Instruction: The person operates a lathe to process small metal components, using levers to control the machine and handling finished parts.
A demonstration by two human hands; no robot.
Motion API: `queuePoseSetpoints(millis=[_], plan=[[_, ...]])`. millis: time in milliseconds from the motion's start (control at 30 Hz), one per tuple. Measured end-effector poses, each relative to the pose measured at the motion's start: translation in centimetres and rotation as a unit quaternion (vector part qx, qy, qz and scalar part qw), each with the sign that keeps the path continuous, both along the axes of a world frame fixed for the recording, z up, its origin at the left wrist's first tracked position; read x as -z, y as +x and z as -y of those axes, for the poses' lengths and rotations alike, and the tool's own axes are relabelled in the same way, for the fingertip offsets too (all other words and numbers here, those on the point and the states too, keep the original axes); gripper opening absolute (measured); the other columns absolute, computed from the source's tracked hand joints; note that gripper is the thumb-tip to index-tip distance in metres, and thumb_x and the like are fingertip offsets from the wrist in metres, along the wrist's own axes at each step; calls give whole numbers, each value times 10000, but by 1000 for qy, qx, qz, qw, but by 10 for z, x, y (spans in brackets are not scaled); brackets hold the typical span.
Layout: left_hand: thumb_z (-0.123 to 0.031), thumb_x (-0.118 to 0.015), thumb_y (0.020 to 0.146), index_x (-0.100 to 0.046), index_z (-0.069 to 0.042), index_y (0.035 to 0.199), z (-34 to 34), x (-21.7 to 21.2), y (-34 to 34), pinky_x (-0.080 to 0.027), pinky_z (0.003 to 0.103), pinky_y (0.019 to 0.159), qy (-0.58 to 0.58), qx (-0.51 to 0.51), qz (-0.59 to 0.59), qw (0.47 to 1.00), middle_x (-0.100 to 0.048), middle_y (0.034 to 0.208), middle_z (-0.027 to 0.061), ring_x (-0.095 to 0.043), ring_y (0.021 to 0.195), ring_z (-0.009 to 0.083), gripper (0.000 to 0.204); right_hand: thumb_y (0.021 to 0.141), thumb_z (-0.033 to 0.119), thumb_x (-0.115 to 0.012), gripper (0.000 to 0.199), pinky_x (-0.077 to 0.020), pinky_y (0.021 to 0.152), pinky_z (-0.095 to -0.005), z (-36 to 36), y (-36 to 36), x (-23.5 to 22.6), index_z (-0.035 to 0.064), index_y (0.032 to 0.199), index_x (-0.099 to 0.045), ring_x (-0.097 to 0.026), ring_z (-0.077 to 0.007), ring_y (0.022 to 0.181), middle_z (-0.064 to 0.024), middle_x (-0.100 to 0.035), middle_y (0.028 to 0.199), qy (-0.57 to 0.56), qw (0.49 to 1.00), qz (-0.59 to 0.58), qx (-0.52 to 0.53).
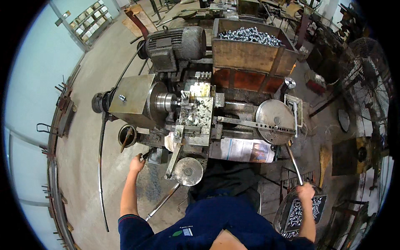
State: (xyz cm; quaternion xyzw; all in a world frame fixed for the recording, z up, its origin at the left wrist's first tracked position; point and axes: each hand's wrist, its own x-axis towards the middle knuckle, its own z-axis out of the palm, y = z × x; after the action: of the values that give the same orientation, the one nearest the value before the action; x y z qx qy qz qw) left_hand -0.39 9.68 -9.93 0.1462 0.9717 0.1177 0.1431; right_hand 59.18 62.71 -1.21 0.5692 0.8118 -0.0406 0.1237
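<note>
My right hand (pixel 305 191) is wrapped round the end of a long metal lever (pixel 295 164). That lever runs up to a large round disc (pixel 275 118) on the right of a small lathe. My left hand (pixel 137 163) is closed beside a dark piece (pixel 148 153) at a small metal box (pixel 158 156); what its fingers hold is too small to make out. Above the box, the chuck (pixel 164 102) faces the tool slide (pixel 196 114). A second lever (pixel 162 202) slants from a smaller disc (pixel 188 171), with no hand on it.
A wooden crate (pixel 250 56) of shiny metal parts stands behind the lathe, beside a motor (pixel 177 46). More parts fill a bin (pixel 306 212) below my right hand. A bucket with a brush (pixel 127 135) is at left, a fan (pixel 366 79) at right. Newspaper (pixel 246 149) lies along the lathe's front.
</note>
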Motion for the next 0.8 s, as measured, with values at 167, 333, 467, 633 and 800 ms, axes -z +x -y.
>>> queuePoseSetpoints(millis=[167,333,467,633,800], plan=[[-307,-610,762,-574,-68,1074,-33,1,-9,-487,420,774,-115,97,-11,989,-625,982,184,-602,926,334,395,692,290,-562,334,-501,768,-421,-108,-18,-25,46,911,-624,-626,-339,895,-172,-639,958,45,991,103,75],[-425,-587,780,-606,-36,895,-64,24,1,-498,443,718,-122,-36,-43,991,-633,868,214,-620,839,366,407,748,225,-541,275,-428,869,-447,-172,-48,-14,84,974,-608,-586,-285,1020,-114,-632,1037,127,977,112,132],[-477,-544,788,-592,-32,906,-58,88,16,-497,455,723,-31,-120,-43,991,-642,872,191,-624,830,366,463,745,240,-554,303,-399,874,-472,-183,-55,-9,104,1012,-597,-571,-288,1025,-110,-624,1048,128,978,107,127],[-407,-590,782,-549,-85,1000,-40,43,-13,-493,463,738,-157,101,-32,982,-642,927,164,-617,869,359,392,735,169,-539,334,-334,947,-495,-165,-57,-21,108,1060,-593,-503,-280,1115,-113,-570,1148,108,985,78,110],[-371,-593,784,-584,-61,1024,-28,48,-8,-487,451,750,-73,39,44,996,-640,946,179,-610,903,340,392,586,159,-614,407,-392,915,-442,-128,-116,-52,65,980,-650,-518,-327,1046,-140,-585,1080,148,975,-128,-107]])
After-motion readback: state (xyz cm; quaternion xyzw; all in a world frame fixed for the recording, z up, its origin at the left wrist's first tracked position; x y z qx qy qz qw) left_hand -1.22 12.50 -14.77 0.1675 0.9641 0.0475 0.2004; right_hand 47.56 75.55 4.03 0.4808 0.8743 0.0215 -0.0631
